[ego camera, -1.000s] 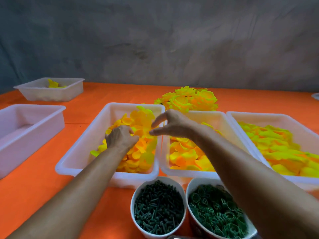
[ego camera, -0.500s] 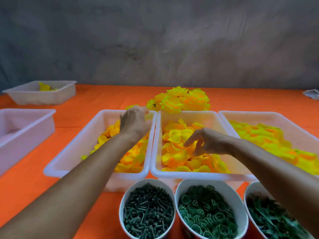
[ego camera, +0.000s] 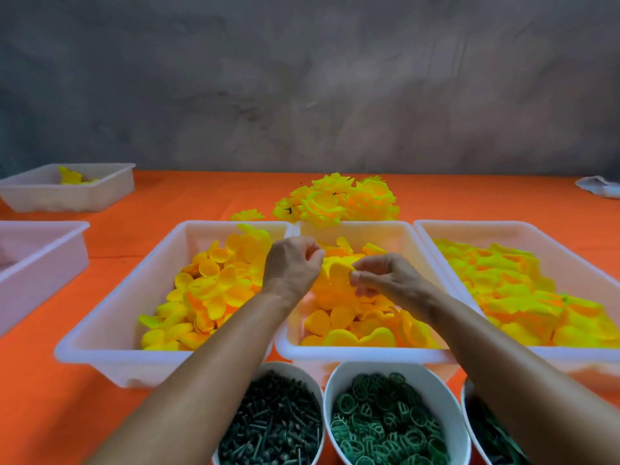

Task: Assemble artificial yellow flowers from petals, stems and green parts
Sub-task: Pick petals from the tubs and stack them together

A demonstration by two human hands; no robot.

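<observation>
On the orange table (ego camera: 127, 209) before a grey wall (ego camera: 302, 78), both hands' fingers (ego camera: 360, 280) pinch a yellow petal (ego camera: 337, 271).

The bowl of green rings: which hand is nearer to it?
The right hand, slightly. It is over the middle tray, straight beyond the bowl of green rings. The left hand is farther back and to the left.
</observation>
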